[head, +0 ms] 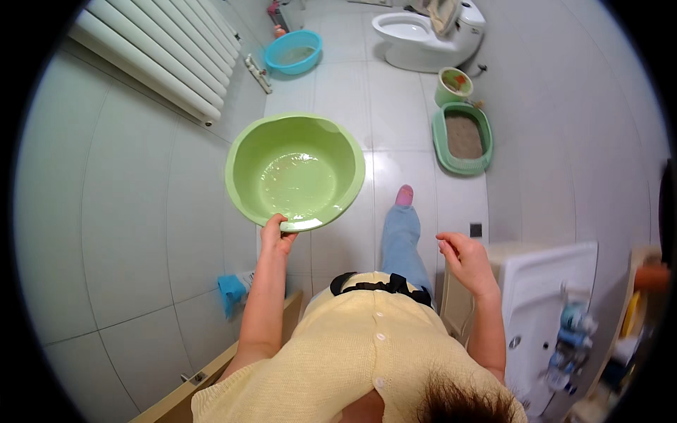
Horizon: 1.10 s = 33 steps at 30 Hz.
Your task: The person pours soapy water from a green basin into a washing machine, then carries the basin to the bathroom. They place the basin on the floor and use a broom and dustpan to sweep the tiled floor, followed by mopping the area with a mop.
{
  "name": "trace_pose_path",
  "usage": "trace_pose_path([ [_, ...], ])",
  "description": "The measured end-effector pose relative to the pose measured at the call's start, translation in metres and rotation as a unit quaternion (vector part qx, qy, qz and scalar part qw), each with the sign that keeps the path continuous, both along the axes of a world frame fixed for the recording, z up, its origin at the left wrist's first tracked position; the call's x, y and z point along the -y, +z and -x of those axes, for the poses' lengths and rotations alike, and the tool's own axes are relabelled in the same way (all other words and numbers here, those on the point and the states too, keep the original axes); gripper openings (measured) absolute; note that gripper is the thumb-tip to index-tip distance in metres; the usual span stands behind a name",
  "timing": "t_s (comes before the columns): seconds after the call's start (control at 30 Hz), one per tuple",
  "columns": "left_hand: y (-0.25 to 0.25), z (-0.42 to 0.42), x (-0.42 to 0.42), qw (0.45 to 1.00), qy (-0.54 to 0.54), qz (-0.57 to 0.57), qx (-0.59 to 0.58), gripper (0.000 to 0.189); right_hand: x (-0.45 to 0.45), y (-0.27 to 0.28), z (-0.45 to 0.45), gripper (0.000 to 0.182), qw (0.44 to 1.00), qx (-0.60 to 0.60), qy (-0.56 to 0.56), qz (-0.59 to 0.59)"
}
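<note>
My left hand (276,236) grips the near rim of a large light-green plastic basin (296,174), thumb over the edge and fingers beneath. The basin is held out in front of me, left of centre, its inside facing up. Its bottom looks wet and shiny, with small droplets or a thin film of water. My right hand (465,259) hangs in the air beside the washbasin, fingers loosely curled and holding nothing.
A blue basin (293,52) stands on the tiled floor below a white radiator (174,47). Along the right wall are a toilet (423,42), a green bin (446,94) and a litter tray (440,143). The white washbasin (529,296) holds several bottles. An open door (211,370) lies left.
</note>
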<state>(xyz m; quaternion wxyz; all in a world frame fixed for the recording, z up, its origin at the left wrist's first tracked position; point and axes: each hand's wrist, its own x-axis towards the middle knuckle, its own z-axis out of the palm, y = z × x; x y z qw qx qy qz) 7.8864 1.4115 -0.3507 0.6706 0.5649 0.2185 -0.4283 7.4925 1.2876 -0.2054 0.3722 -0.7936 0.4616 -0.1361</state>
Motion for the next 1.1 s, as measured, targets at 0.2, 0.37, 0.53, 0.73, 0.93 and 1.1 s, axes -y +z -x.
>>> trace_pose_path([
  [0.2, 0.021, -0.021, 0.152, 0.999, 0.009, 0.006, -0.042, 0.048, 0.188, -0.020, -0.041, 0.015, 0.996, -0.010, 0.050, 0.071],
  [0.37, 0.044, -0.049, 0.285, 0.999, 0.045, 0.004, 0.016, 0.050, 0.333, 0.004, -0.073, 0.015, 0.990, -0.049, 0.090, 0.094],
  [0.53, 0.059, -0.083, 0.431, 0.994, 0.001, -0.028, 0.110, 0.048, 0.435, 0.011, -0.118, 0.016, 0.992, -0.033, 0.091, 0.083],
  [0.73, 0.033, -0.171, 0.598, 0.982, -0.042, -0.007, 0.185, 0.057, 0.537, -0.033, -0.164, 0.016, 0.993, -0.087, 0.046, 0.059],
  [0.93, 0.038, -0.245, 0.743, 0.962, -0.095, -0.023, 0.256, 0.054, 0.635, -0.027, -0.226, 0.017, 0.989, -0.135, -0.008, 0.055],
  [1.1, 0.046, -0.303, 0.824, 0.961, -0.089, -0.032, 0.261, 0.050, 0.703, -0.019, -0.284, 0.017, 0.989, -0.138, -0.025, 0.052],
])
